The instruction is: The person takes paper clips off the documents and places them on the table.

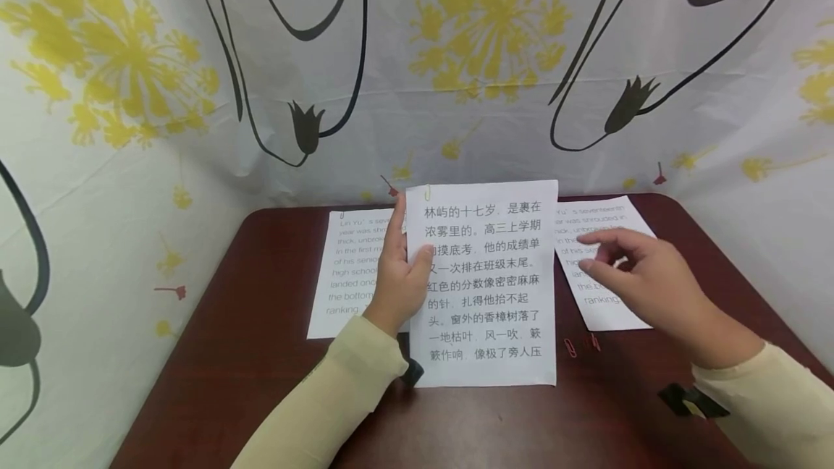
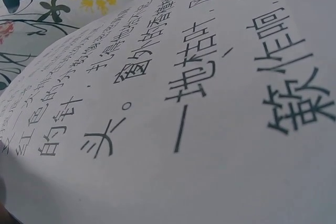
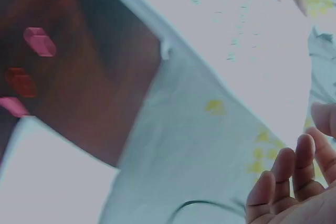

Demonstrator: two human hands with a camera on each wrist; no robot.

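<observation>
Clipped Chinese sheet (image 1: 485, 288): left hand (image 1: 400, 281) grasps its left edge, right hand (image 1: 641, 277) hovers empty, released, fingers loose; likely needs setting down next.

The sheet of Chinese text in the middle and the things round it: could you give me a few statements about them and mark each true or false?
1. The left hand holds the sheet of Chinese text by its left edge. True.
2. The right hand grips a pen. False: it holds nothing and hovers, fingers loosely spread, over the right English sheet.
3. A gold paper clip sits at the top left corner of the held sheet. True.
4. Three blue paper clips lie on the table. False: the loose red paper clips lie by the sheet's lower right corner.
5. Another English sheet lies left of the left hand. True.
</observation>
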